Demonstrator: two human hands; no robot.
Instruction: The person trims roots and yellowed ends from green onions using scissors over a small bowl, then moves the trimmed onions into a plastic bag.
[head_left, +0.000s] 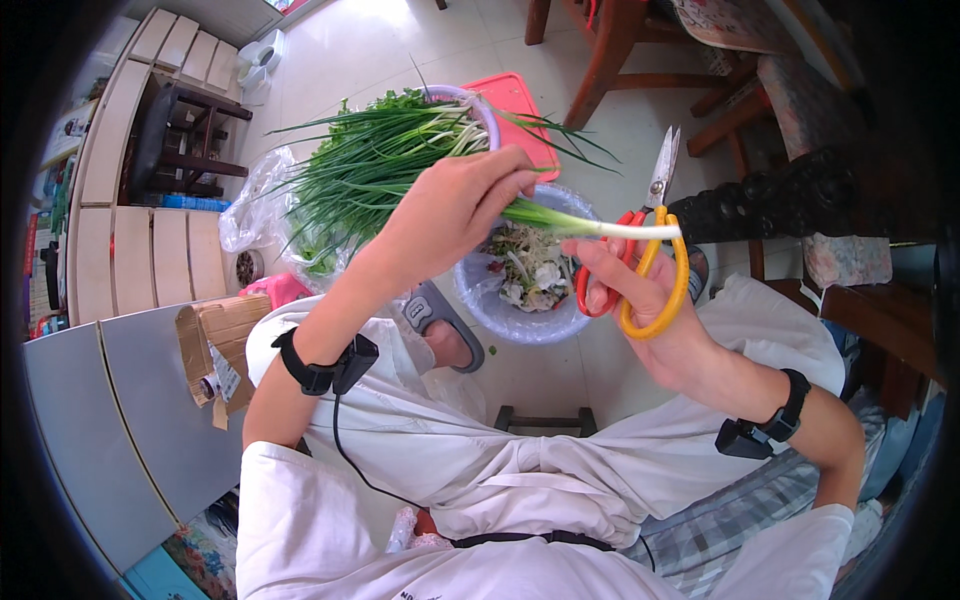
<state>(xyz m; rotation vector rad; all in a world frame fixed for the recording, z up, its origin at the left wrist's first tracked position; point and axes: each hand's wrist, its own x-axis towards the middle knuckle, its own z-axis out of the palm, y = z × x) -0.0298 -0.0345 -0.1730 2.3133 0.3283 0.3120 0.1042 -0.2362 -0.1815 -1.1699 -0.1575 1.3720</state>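
Observation:
My left hand (469, 206) grips a green onion (570, 221) by its leafy part. Its white end reaches right, passing across the handles of the scissors (660, 191) in this view. Those scissors, with one red and one yellow handle, are in my right hand (664, 322); their blades point away from me and lie almost together. Below the onion stands a bowl lined with clear plastic (525, 330), holding roots, peelings and white scraps. Behind my left hand, a heap of green onions (375, 165) and leafy greens (401, 101) lies over a lilac basket (487, 120).
A red plastic board or lid (517, 97) lies beyond the basket. Wooden chairs (607, 82) stand at the upper right, near a dark carved post (765, 191). Left are a clear plastic bag (259, 199), a dark stool (195, 139) and a cardboard box (221, 319). My slippered foot (442, 330) is beside the bowl.

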